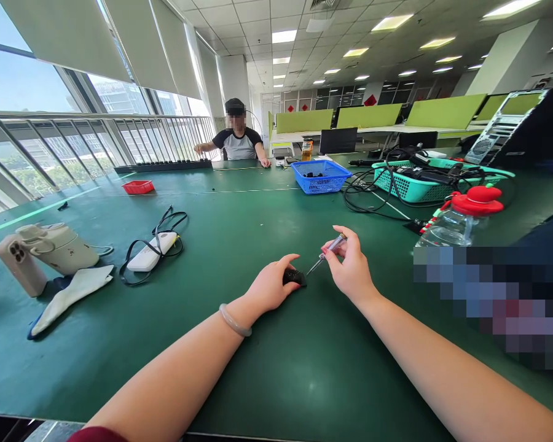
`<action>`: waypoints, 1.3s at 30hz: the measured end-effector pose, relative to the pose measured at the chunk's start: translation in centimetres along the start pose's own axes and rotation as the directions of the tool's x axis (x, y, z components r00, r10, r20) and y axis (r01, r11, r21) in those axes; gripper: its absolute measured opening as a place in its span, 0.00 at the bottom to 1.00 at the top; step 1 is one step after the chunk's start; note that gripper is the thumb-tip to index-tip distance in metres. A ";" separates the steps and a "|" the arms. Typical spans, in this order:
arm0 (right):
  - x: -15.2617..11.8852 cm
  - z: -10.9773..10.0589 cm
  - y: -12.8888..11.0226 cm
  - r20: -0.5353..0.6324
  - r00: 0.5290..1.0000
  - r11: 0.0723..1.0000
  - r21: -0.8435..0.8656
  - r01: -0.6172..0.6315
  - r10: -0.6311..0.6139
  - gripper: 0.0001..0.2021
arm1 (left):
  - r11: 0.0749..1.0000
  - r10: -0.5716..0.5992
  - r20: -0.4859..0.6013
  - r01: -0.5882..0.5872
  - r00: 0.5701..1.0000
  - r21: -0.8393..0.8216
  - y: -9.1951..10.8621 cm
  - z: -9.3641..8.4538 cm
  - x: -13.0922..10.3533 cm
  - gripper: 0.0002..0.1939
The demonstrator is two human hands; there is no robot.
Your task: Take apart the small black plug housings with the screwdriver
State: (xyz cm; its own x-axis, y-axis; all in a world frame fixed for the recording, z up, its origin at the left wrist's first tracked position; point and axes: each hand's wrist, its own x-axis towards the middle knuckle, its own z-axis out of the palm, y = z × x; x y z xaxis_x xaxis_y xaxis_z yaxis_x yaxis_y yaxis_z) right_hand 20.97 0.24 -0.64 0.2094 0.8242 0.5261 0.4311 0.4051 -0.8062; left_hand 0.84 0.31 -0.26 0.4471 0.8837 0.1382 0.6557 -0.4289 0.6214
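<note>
My left hand [273, 283] grips a small black object [294, 277] on the green table, thumb and fingers round its sides. Its exact kind is too small to make out. In my right hand [351, 265] is a slim screwdriver [333, 243] with a greyish handle and a metal shaft. It slants down to the left, and its tip is at the right end of the black object. Whether the tip touches it, I cannot tell.
Left on the table [239, 215] lie a white device with a black strap [153, 252], a phone [24, 265], a beige case [58, 245] and a cloth [74, 296]. Baskets, blue [321, 184] and teal [410, 192], a bottle [456, 227] and cables stand right. A person [238, 138] sits opposite.
</note>
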 end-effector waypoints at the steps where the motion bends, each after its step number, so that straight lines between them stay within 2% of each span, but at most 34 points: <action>1: -0.1 0.0 -0.2 -0.030 0.999 0.999 0.028 0.042 -0.041 0.21 | 1.000 -0.006 -0.003 0.006 1.000 -0.011 -0.1 0.0 0.0 0.34; 4: -0.6 0.1 -1.0 -0.086 0.980 0.976 0.109 0.188 -0.180 0.20 | 1.000 -0.017 -0.012 0.016 1.000 -0.018 -0.2 -0.1 0.1 0.35; 7: -1.0 0.2 -1.4 -0.065 0.954 0.943 0.145 0.298 -0.292 0.18 | 0.999 -0.031 -0.011 0.030 0.999 -0.034 -0.2 -0.2 0.1 0.35; 10: -1.3 0.3 -1.4 -0.016 0.940 0.932 0.130 0.339 -0.340 0.17 | 0.997 -0.047 -0.003 0.047 0.999 -0.065 -0.1 -0.2 0.1 0.31; 13: -1.3 0.5 -1.1 0.011 0.943 0.936 0.127 0.329 -0.333 0.18 | 0.993 -0.069 -0.007 0.068 0.998 -0.099 -0.1 -0.3 0.2 0.26; 21: -1.1 0.4 -1.0 0.087 0.971 0.967 0.149 0.208 -0.223 0.15 | 0.996 -0.064 -0.069 0.059 0.996 -0.069 -0.5 0.0 0.4 0.20; 26: -0.4 0.3 -0.9 0.063 0.998 0.983 0.185 0.005 -0.017 0.17 | 0.999 -0.038 -0.065 0.036 0.997 -0.039 -0.5 -0.1 0.5 0.15; 32: 0.7 0.3 1.3 0.007 0.978 0.944 0.260 -0.205 0.210 0.26 | 0.998 -0.014 -0.056 0.017 0.998 0.062 -0.4 -0.5 0.4 0.16; 35: 1.0 0.4 2.3 -0.027 0.967 0.929 0.286 -0.236 0.254 0.29 | 0.998 -0.009 -0.051 0.012 0.999 0.065 -0.5 -0.5 0.3 0.16; 37: 0.8 0.5 2.2 -0.043 0.962 0.922 0.298 -0.246 0.270 0.27 | 0.998 -0.011 -0.052 0.014 0.999 0.066 -0.5 -0.5 0.3 0.16; 39: 0.4 0.7 1.3 -0.045 0.983 0.926 0.346 -0.154 0.180 0.23 | 0.997 -0.018 -0.061 0.022 0.998 0.068 -0.5 -0.4 0.4 0.16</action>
State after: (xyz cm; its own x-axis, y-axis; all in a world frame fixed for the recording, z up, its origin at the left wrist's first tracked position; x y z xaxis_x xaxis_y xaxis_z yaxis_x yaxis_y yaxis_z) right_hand 21.03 1.34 -1.72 0.3225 0.8651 0.3842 0.0633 0.3853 -0.9206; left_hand 0.39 0.93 -0.20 0.3974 0.9010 0.1740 0.7051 -0.4212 0.5705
